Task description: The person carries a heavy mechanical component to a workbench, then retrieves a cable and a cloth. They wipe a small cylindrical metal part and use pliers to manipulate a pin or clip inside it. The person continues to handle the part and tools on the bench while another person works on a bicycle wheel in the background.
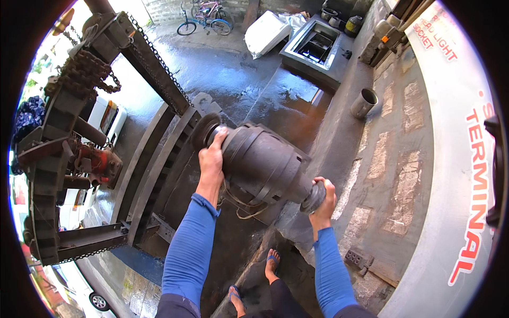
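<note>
A large, dark, grimy electric motor [262, 161] is held up in the air before me, tilted with its left end farther and higher. My left hand [212, 167] grips the neck behind the round pulley-like disc [204, 131] at that end. On the lower right, my right hand [324, 204] is wrapped around the ribbed, narrower end [313, 197]. Loose thin wires [249, 212] dangle under the casing. Part of each hand's fingers is hidden behind the motor.
To the left stands a heavy steel press frame [146, 175] with chains [87, 71] and a red jack [101, 161]. A concrete basin [297, 58] sits far ahead on wet floor, near bicycles [204, 24]. A metal can [364, 103] and a lettered banner [450, 159] are at right.
</note>
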Available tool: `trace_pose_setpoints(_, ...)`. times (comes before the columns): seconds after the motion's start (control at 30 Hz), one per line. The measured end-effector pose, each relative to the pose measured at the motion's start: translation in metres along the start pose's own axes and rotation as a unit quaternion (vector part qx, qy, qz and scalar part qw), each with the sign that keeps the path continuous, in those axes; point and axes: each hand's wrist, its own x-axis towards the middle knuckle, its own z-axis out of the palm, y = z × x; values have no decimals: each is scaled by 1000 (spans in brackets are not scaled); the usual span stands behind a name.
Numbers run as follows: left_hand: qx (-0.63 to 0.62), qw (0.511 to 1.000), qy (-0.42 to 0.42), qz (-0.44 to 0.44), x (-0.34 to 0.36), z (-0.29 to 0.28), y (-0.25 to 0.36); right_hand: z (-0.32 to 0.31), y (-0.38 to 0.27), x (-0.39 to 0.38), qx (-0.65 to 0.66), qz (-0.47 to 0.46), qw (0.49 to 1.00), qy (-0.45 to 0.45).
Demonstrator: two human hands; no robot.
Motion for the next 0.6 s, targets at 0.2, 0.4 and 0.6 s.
trace_pose_setpoints(0.2,66,997,-50,-1,128,46,6,61,2,39,-17,-28,996,86)
trace_pose_setpoints(0.4,9,998,33,-50,137,123,19,63,-47,148,-65,8,995,81)
trace_pose_setpoints(0.6,-107,989,101,-6,124,179,-3,50,-105,253,-127,36,991,-2)
